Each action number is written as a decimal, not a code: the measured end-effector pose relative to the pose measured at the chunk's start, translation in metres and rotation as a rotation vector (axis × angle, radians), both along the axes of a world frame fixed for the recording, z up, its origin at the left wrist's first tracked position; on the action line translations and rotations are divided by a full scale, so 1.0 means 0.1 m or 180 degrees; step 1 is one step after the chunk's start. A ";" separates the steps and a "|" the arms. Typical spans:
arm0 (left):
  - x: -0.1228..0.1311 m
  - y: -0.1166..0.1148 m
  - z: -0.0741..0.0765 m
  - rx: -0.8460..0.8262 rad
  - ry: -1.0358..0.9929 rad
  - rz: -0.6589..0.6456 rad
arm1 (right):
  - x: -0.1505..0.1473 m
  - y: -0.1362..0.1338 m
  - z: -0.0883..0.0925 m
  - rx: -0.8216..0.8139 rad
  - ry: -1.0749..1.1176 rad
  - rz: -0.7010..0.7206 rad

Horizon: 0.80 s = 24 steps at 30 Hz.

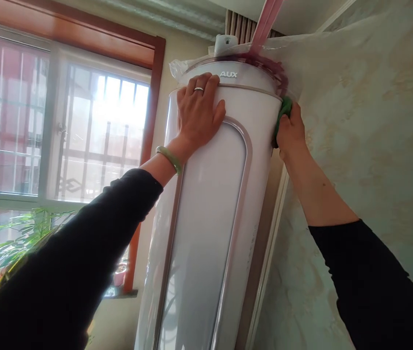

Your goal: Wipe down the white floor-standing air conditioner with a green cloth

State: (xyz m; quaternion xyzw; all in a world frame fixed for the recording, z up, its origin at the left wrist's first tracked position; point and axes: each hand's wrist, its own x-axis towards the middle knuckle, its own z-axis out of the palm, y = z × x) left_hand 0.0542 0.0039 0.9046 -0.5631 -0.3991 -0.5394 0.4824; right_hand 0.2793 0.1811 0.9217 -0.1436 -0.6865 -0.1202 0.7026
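A tall white floor-standing air conditioner [206, 209] with AUX lettering fills the middle of the head view, appearing tilted. My left hand [199, 111], with a ring and a green bangle [169, 159] at the wrist, lies on its upper front just below the lettering. The fingers rest on the surface with the thumb apart. At the upper right side of the unit, my right hand [294, 130] grips a green cloth [285, 108] pressed against the casing. Part of the cloth is hidden by the fingers. Clear plastic film [178, 69] covers the top edge.
A pink strip [266, 23] rises from the unit's top beside a small white device [225, 44]. Left is a barred, wood-framed window [100, 131] with green plants [27, 233] below it. A patterned wall [367, 121] stands close on the right.
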 end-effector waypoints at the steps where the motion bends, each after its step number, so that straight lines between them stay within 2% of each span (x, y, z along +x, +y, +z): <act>1: -0.01 0.02 0.02 -0.0010 -0.0002 -0.0090 | -0.04 -0.17 -0.09 0.0058 0.0039 -0.0050; 5: -0.08 0.08 0.05 0.0048 0.0023 -0.0399 | -0.41 -0.92 -0.36 0.0826 -0.0624 -0.0289; 7: -0.13 0.11 0.07 0.0109 0.0075 -0.0755 | -0.65 -1.19 -0.38 0.1087 -0.1024 -0.0371; 9: -0.16 0.14 0.08 0.0183 0.0087 -0.1108 | -0.86 -1.33 -0.32 0.1182 -0.1178 -0.0441; 11: -0.17 0.16 0.09 0.0202 0.0031 -0.1205 | -0.98 -1.36 -0.20 0.1215 -0.1175 -0.0489; 13: -0.15 0.16 0.08 0.0223 -0.0016 -0.1078 | -1.01 -1.36 -0.07 0.1243 -0.1168 -0.0536; 16: -0.10 0.15 0.06 0.0189 0.0036 -0.0949 | -0.96 -1.36 0.05 0.1216 -0.1197 -0.0674; 21: -0.10 0.20 0.09 0.0197 0.0052 -0.0970 | -0.89 -1.41 0.14 0.1257 -0.1182 -0.0801; 24: -0.16 0.27 0.15 0.0129 0.0041 -0.1154 | -0.73 -1.27 0.30 0.1187 -0.0899 -0.0863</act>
